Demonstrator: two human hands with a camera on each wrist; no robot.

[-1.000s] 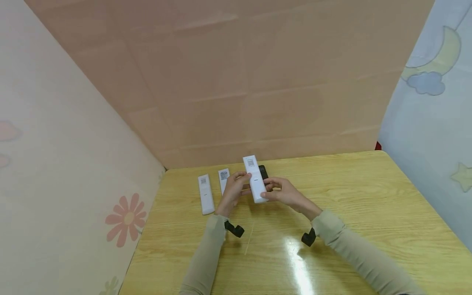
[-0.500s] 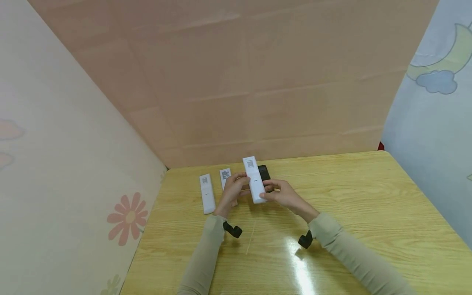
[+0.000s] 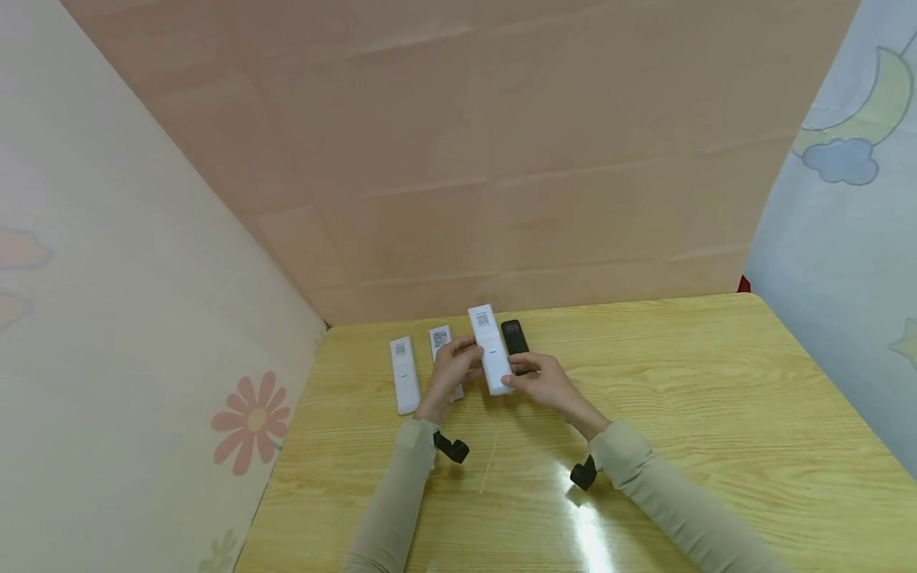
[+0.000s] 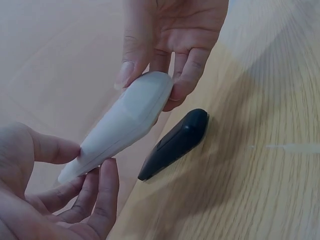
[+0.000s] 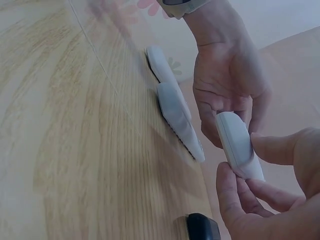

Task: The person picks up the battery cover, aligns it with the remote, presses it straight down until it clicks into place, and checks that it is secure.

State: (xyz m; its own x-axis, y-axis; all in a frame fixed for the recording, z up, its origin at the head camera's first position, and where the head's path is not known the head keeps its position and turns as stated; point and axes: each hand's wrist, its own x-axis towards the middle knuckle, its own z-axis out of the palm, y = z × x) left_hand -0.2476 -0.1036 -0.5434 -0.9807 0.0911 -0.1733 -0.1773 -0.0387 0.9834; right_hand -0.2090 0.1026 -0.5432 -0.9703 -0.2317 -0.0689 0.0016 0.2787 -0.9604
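Observation:
Both hands hold one white remote control (image 3: 489,348) above the table, its back with a printed label facing up. My left hand (image 3: 447,376) pinches its left edge between thumb and fingers. My right hand (image 3: 548,385) grips the near end from the right, as the right wrist view also shows. A black remote control (image 4: 176,142) lies on the table just right of the held one, its near end behind my right hand in the head view. Two more white remotes lie to the left: the outer one (image 3: 404,377) in full sight, the inner one (image 3: 440,337) partly covered by my left hand.
The wood-grain table (image 3: 645,398) ends at a brown covered wall (image 3: 544,199) behind the remotes. A pale wall with a printed flower (image 3: 252,419) borders the left side. Another wall (image 3: 824,231), with a moon and cloud, stands on the right.
The held white remote and my right hand have shifted slightly left, so more of the black remote shows. My left hand keeps its pinch; the remotes on the table stay put.

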